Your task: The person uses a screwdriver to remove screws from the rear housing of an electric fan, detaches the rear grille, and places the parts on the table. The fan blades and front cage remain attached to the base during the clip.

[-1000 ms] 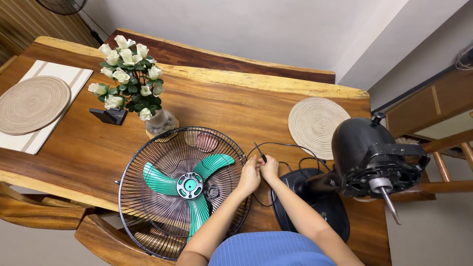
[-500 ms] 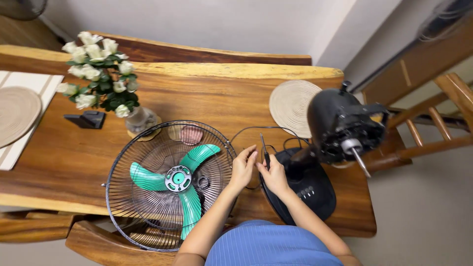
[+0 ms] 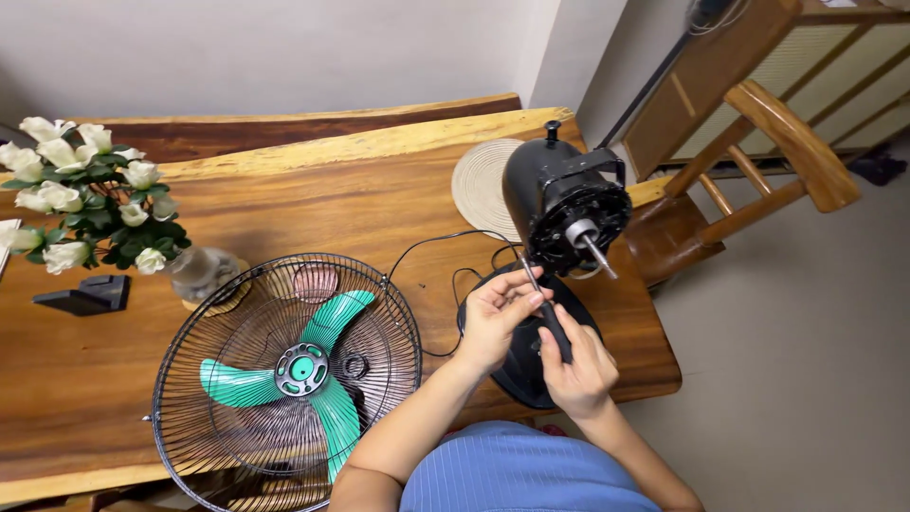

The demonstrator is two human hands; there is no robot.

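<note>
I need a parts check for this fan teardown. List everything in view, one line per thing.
screwdriver: 1, black handle, metal shaft, held in both hands
fan motor head: 1, black, bare shaft, on its stand right of centre
fan base: 1, black, under the hands
power cord: 1, black, looped on the table
fan guard: 1, black wire, flat at the near edge
fan blade: 1, green, three-bladed, inside the guard
flower vase: 1, glass, white flowers, left
round mat: 1, beige, behind the motor
table: 1, brown wood
chair: 1, wooden, right
left hand: 1, fingers on the shaft
right hand: 1, gripping the handle
</note>
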